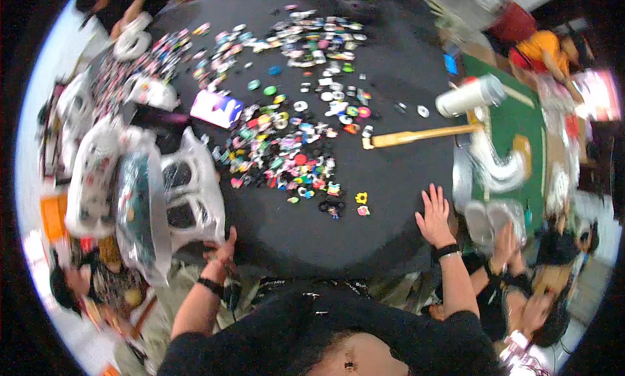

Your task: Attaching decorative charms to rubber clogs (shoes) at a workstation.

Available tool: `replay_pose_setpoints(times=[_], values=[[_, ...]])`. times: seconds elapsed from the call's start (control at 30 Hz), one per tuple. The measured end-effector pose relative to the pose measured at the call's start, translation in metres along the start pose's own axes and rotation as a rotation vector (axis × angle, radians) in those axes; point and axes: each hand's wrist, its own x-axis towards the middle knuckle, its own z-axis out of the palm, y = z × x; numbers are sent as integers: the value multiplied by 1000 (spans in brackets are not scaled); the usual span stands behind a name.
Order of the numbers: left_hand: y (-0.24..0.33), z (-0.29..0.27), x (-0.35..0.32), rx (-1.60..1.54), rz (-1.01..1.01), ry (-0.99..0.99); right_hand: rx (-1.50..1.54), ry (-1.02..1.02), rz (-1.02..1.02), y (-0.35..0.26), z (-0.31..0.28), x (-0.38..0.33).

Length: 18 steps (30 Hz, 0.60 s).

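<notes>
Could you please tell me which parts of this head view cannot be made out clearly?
- Small colourful pieces on the black table: too small and blurred to tell their kind.
- Left hand: fingers partly hidden among clear plastic bags; its grip cannot be told.
- Bag contents: blurred by glare.
- Person in orange: smeared at the fisheye rim.
- Right hand: lies flat, open, but blurred.

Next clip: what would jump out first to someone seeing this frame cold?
First, the bright scatter of small colourful pieces spread over the middle and far side of the dark round table. Next, the clear plastic bags heaped at the table's left edge, where the left hand touches one. The right hand lies flat and open on the table's near right, with a wooden stick and a white cylinder beyond it.
</notes>
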Motion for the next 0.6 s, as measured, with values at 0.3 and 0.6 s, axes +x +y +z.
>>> replay_pose_setpoints(times=[0.3,0.6], values=[[-67,-12,21,742,580,353,88,1,388,-107,7,-58],[-17,-33,-67,1119,436,252,127,-70,458,-81,73,-99]])
